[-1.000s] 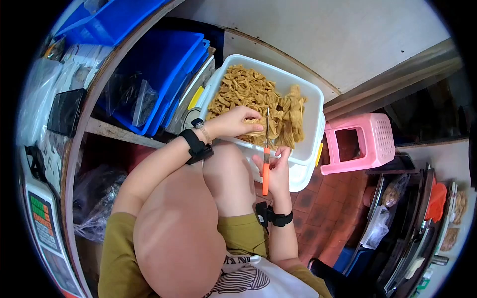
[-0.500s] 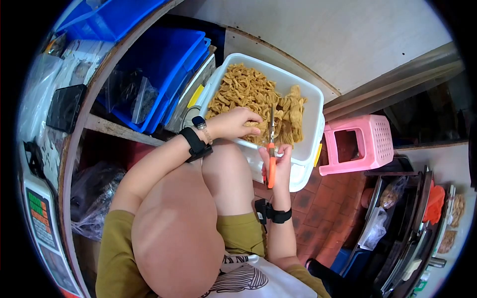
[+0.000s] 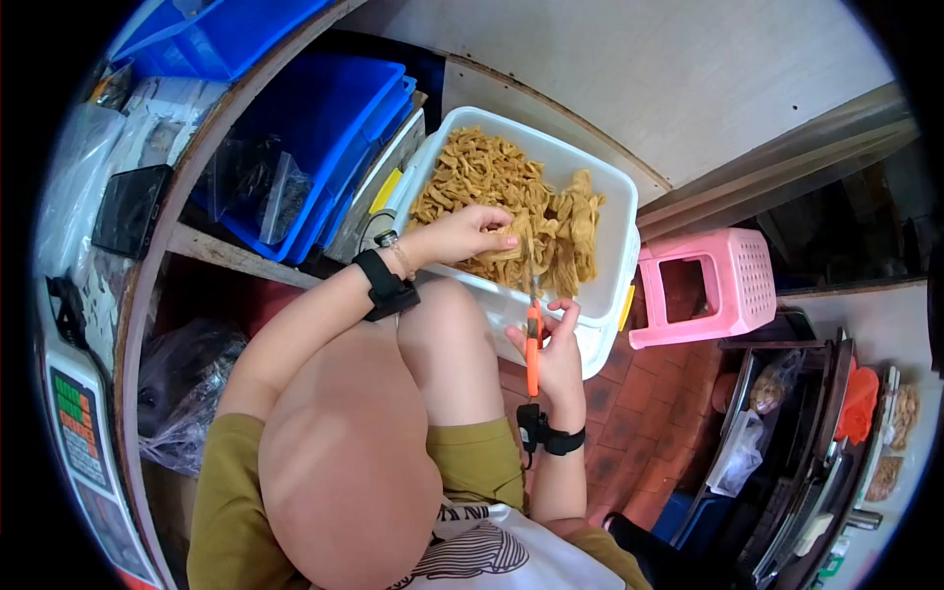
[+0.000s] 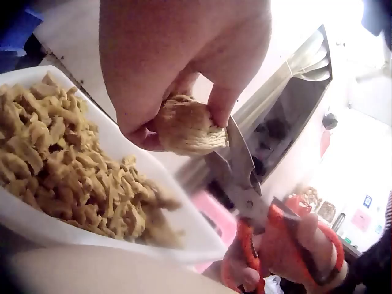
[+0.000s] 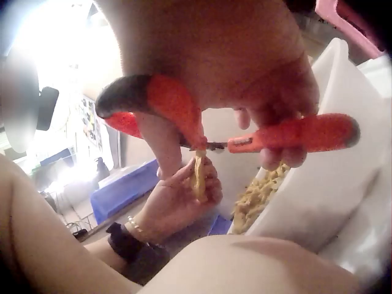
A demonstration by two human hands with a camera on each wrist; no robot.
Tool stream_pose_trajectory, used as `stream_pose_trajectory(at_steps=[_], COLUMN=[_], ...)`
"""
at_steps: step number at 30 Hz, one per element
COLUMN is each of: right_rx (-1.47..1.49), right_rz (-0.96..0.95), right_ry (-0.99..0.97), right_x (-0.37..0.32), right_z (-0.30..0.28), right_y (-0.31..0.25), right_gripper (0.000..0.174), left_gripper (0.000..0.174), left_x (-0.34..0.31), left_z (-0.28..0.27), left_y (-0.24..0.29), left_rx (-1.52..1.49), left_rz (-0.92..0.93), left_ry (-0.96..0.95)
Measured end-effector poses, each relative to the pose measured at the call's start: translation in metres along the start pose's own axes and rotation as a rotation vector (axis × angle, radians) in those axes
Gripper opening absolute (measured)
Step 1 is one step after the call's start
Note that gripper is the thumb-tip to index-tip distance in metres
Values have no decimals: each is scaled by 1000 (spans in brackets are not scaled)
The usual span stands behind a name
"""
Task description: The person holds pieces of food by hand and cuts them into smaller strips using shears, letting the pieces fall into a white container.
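My left hand [image 3: 462,239] pinches a folded tan piece of food [image 4: 190,127], resembling rolled tofu skin, over the near side of a white plastic tub [image 3: 618,246]. Orange-handled scissors [image 3: 533,359] are in my right hand [image 3: 559,362], with thumb and fingers through the handle loops. In the left wrist view the scissor blades [image 4: 242,153] stand parted right at the end of the piece, close to the left fingertips. Short cut strips [image 3: 482,167] heap the tub's left part. Longer tan bundles [image 3: 580,221] lie at its right.
Blue crates [image 3: 324,128] stand on a shelf to the left, with a scale [image 3: 84,423] beyond it. A pink stool [image 3: 723,280] is right of the tub on red floor tiles. Shelving with bags [image 3: 742,452] stands further right.
The scissors have shifted and turned slightly, and the right hand has drawn a little toward the body. The left hand stays over the tub, still holding the piece.
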State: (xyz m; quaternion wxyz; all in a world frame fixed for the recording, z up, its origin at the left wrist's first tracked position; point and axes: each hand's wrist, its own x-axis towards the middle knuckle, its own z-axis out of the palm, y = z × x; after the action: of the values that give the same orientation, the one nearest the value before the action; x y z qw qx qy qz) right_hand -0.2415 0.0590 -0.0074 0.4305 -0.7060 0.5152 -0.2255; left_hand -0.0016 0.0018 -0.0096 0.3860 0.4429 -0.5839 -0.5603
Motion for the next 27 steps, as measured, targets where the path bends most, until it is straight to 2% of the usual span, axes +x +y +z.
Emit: stream_pose_trajectory(at_steps=[3, 9, 12, 14, 15, 17, 19, 22, 24, 25, 27], right_rx=[-20, -123, -103, -24, 55, 71, 88, -35, -64, -63, -32], right_rz=[-26, -27, -7, 52, 112, 128, 141, 50, -67, -67, 6], right_ry=[0, -46, -41, -44, -45, -50, -54, -12, -2, -1, -32], right_x=[4, 21, 24, 24, 23, 20, 18, 19, 21, 22, 24], right_z=[0, -2, -2, -3, -3, -1, 0, 0, 0, 1, 2], right_y=[-4, -13, -15, -14, -13, -12, -10, -7, -6, -6, -6], right_gripper=[67, 67, 67, 67, 67, 67, 67, 60, 60, 60, 67], left_gripper=[32, 35, 35, 33, 33, 30, 28, 30, 35, 35, 40], left_x=[0, -4, -3, 1, 0, -1, 0, 1, -3, -4, -6], left_z=[2, 7, 5, 1, 2, 3, 4, 1, 8, 7, 5], left_y=[-1, 12, 6, -10, -4, 9, 0, -4, -3, 0, 8], left_rx=[59, 214, 225, 257, 255, 80, 97, 190, 318, 318, 320], left_rz=[-33, 19, 11, 142, 142, 12, 51, 56, 214, 214, 73], left_ry=[-20, -31, 50, 69, 69, 102, 133, 29, 35, 34, 27])
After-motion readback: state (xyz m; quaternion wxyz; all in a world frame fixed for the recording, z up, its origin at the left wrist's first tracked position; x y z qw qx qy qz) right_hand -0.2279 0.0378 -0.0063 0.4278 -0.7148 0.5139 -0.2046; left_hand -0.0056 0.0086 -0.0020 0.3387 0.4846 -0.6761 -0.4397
